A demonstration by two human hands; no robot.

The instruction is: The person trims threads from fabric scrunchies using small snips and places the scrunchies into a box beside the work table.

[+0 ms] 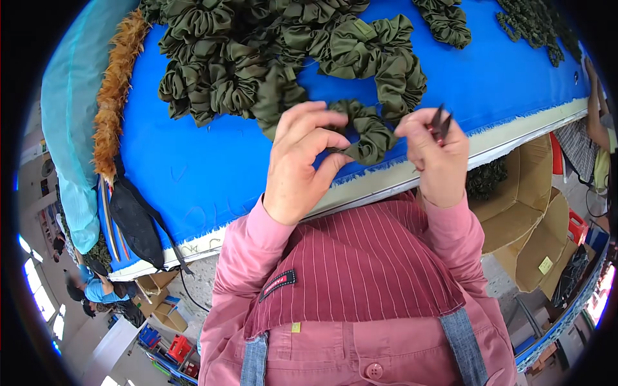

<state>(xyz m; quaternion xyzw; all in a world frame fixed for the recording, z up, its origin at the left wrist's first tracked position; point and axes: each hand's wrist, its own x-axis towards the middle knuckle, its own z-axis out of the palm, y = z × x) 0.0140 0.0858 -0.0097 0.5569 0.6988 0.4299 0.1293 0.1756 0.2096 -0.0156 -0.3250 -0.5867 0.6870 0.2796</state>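
Note:
A dark green scrunchie (373, 136) hangs between my hands above the table's near edge. My left hand (299, 161) pinches its left side between thumb and fingers. To its right is my right hand (439, 151), curled around small dark thread snips (440, 124) with the blades pointing up and away. The thumb and index finger of that hand are pressed together near the scrunchie's right side; whether they hold a thread there I cannot tell. Just beyond, a large pile of green scrunchies (219, 64) lies on the blue cloth (174, 174).
More scrunchies (444, 22) lie at the far right. A brown fluffy strip (119, 83) and a black pouch (134, 215) line the left edge. Below the table on the right stands an open cardboard box (521, 193). Another person's arm (599, 122) shows at the far right.

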